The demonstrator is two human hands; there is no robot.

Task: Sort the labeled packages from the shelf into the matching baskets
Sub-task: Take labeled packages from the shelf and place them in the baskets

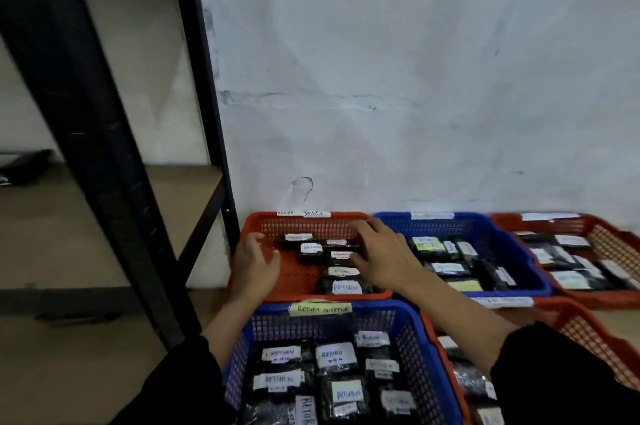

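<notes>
Dark pkgs (333, 260) w/ white handwritten labels sit in the far red basket (263, 227), tagged RETURN OVERDUE on its back rim. We have both hands over it. Right hand (379, 256): fingers spread, hovering over or touching the pile; can't tell contact, no grip on anything. Left hand (254, 267): loosely open just above the left side, holding nothing. Our read: we're settling or tidying the stack. Pkgs look like soft glossy plastic pouches; baskets are rigid mesh plastic. Near blue basket (242, 355) carries a yellow RETURN OVERDUE tag, already full. Shelf (114, 147), black metal frame, boards mostly bare.
</notes>
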